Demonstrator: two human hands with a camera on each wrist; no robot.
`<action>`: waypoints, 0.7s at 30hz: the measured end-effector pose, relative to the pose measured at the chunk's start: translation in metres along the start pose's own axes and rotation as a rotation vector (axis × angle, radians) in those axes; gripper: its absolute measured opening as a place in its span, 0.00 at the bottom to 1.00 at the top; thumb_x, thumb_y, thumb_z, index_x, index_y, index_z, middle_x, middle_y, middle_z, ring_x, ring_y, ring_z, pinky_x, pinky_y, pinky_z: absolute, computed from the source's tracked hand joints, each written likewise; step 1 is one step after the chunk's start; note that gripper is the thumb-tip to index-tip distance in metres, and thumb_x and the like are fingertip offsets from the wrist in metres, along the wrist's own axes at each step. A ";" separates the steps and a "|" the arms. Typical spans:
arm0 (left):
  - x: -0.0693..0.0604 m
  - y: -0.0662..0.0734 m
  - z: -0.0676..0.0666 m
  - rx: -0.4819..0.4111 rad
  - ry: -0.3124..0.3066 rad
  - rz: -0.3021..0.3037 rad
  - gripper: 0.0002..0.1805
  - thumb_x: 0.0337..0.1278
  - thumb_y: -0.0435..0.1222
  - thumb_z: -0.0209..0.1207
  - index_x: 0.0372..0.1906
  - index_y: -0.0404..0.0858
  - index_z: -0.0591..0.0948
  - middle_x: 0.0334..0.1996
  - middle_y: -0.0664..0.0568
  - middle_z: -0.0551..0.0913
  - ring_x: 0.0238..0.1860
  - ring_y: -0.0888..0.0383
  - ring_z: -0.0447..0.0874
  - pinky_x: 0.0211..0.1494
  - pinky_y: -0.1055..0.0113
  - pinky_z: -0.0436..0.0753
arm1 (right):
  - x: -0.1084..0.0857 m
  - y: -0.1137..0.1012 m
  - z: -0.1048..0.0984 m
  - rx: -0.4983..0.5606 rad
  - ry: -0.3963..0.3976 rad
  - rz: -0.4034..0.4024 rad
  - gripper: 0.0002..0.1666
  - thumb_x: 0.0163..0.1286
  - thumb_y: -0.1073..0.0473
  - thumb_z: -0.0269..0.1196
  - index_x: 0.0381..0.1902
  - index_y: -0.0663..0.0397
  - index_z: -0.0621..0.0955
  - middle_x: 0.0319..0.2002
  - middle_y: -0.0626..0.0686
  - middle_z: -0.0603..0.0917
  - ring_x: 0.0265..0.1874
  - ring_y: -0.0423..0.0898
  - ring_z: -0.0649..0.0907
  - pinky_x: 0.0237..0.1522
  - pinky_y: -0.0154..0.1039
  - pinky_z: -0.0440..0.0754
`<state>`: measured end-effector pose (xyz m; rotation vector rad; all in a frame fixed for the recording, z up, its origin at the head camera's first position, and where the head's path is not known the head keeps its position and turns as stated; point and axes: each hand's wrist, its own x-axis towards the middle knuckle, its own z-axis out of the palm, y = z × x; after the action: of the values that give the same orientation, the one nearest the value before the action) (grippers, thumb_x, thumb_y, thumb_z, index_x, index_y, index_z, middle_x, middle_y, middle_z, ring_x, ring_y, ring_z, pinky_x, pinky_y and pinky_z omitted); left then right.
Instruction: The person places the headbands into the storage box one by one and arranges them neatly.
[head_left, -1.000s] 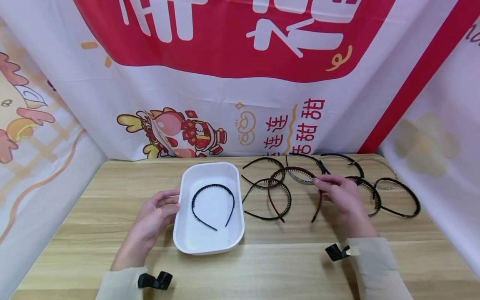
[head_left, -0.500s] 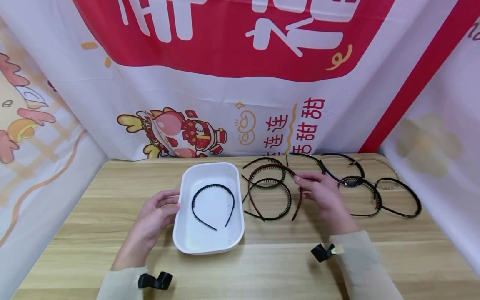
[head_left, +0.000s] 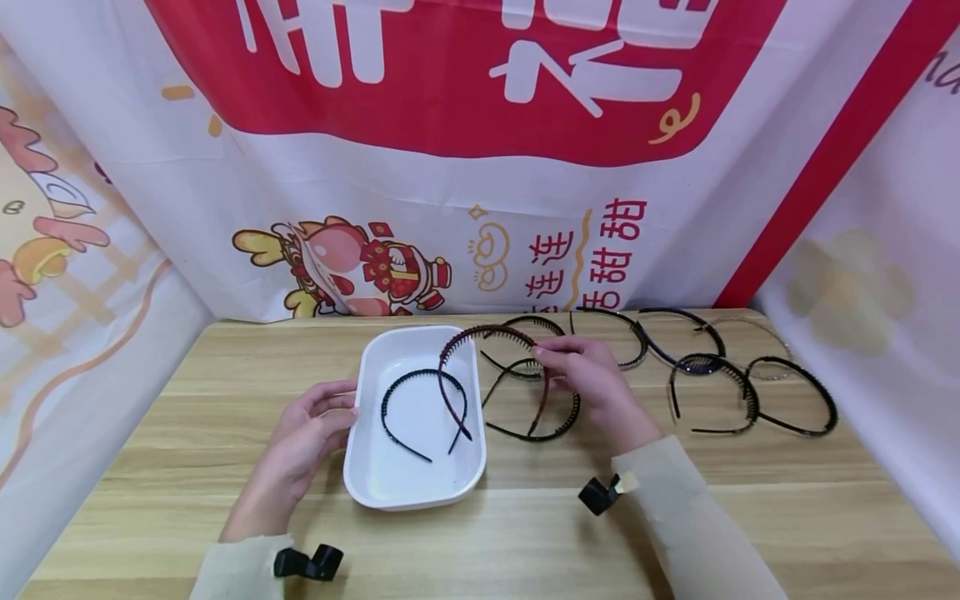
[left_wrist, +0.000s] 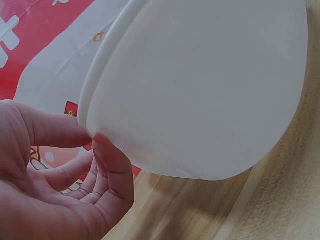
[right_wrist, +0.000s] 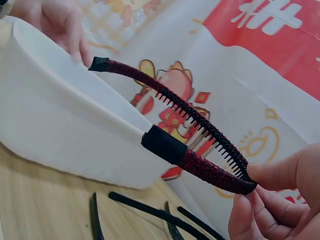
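Observation:
A white plastic tub (head_left: 405, 482) stands left of the table's middle. My left hand (head_left: 311, 429) pinches its left rim between thumb and index finger, as the left wrist view shows up close. One black toothed headband (head_left: 422, 372) lies inside the tub. My right hand (head_left: 588, 379) pinches one side of a dark red, glittery headband (right_wrist: 212, 175) with comb teeth and black end tips. In the head view this headband is held up over the tub's right rim, one end above the tub's interior and the other beyond the rim.
Two black toothed headbands, one of them (head_left: 536, 438) nearer the front, overlap on the wooden table (head_left: 525, 542) right of the tub. Several more, including a black headband (head_left: 832, 400), spread toward the right. A printed cloth (head_left: 337, 167) hangs behind the table.
My right hand has carried the dark red headband leftward from among the other headbands to the tub's right rim. My left hand has stayed at the tub's left rim.

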<state>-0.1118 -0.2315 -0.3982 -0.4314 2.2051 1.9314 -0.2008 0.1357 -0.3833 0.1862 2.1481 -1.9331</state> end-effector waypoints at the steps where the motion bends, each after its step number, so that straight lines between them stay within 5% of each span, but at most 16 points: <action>1: 0.000 0.000 0.000 0.000 0.000 0.000 0.33 0.75 0.31 0.59 0.80 0.37 0.66 0.65 0.44 0.75 0.55 0.57 0.82 0.55 0.69 0.88 | 0.001 -0.001 0.004 -0.001 -0.003 0.003 0.21 0.73 0.57 0.72 0.60 0.59 0.85 0.49 0.49 0.86 0.42 0.43 0.85 0.45 0.35 0.88; 9: -0.001 -0.001 -0.001 -0.004 0.004 0.000 0.33 0.74 0.31 0.59 0.79 0.37 0.67 0.65 0.44 0.75 0.56 0.56 0.82 0.56 0.68 0.88 | 0.007 -0.002 0.035 0.001 -0.065 0.012 0.18 0.71 0.62 0.72 0.57 0.63 0.86 0.48 0.58 0.90 0.36 0.43 0.88 0.40 0.34 0.89; 21: -0.001 -0.001 0.000 -0.005 0.008 -0.001 0.32 0.74 0.31 0.59 0.79 0.37 0.67 0.66 0.43 0.75 0.56 0.56 0.82 0.56 0.69 0.88 | 0.007 -0.012 0.072 -0.050 -0.064 0.006 0.09 0.70 0.66 0.71 0.46 0.63 0.88 0.34 0.53 0.88 0.29 0.42 0.86 0.40 0.39 0.91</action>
<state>-0.1103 -0.2317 -0.3989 -0.4408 2.2053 1.9380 -0.2037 0.0628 -0.3799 0.1205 2.1499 -1.8541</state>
